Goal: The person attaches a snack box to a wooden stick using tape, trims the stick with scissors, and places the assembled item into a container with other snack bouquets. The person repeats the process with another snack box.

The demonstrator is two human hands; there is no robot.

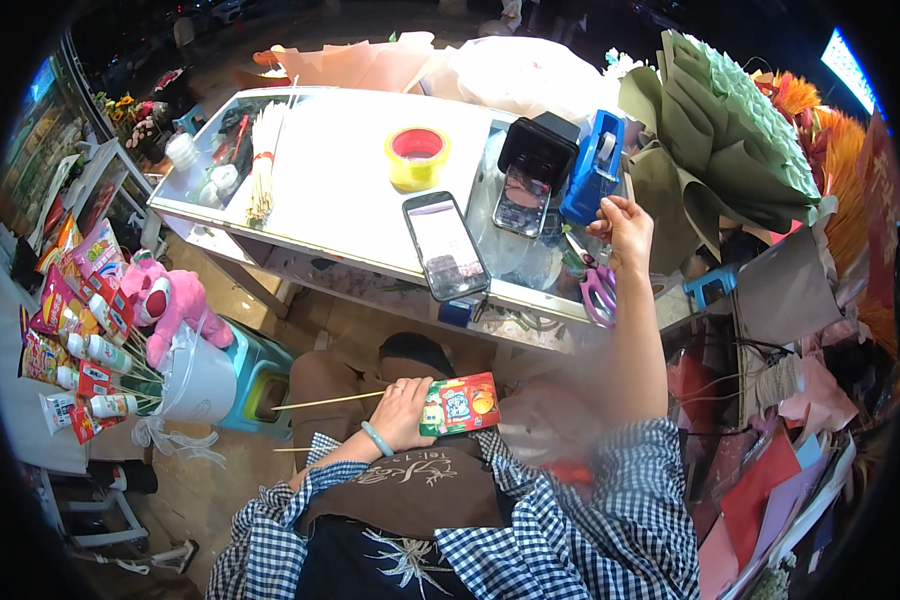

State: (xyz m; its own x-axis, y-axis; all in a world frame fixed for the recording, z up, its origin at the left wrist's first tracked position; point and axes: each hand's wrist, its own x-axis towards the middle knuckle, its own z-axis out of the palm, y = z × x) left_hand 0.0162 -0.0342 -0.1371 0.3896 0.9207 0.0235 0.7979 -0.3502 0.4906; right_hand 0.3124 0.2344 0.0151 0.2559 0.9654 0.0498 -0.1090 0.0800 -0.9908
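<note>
Night-time stall, dark behind; one brightly lit table (335, 160), wrapped flowers along its far edge.

Left hand (402, 412): one, fingers closed about the near end of a packet (460, 403), red and green, held over the lap. We record its long axis as running left to right, its right end a little raised and clear of the fingers. One stick (328, 400) runs out leftward from this hand, roughly in line with the packet.

Right hand (622, 228): one, arm stretched forward over the table's right end, fingers bent, thumb and forefinger close together. Whether they pinch a strip of tape, we cannot tell.

Dispenser (594, 165): one, blue, just ahead and to the left of the right fingertips, long axis pointing away from us with a slight lean to the right. Governing relation, as we judge it: the right hand is the nearer to the dispenser, while the packet lies well apart from it, back and to the left.

Further out: purple-handled scissors (598, 293) below the right hand; two phones, one dark-framed (447, 246), one beside the dispenser (522, 203); one yellow tape roll (416, 179). At far left, a pink plush (185, 305) by a white bucket (198, 378).
</note>
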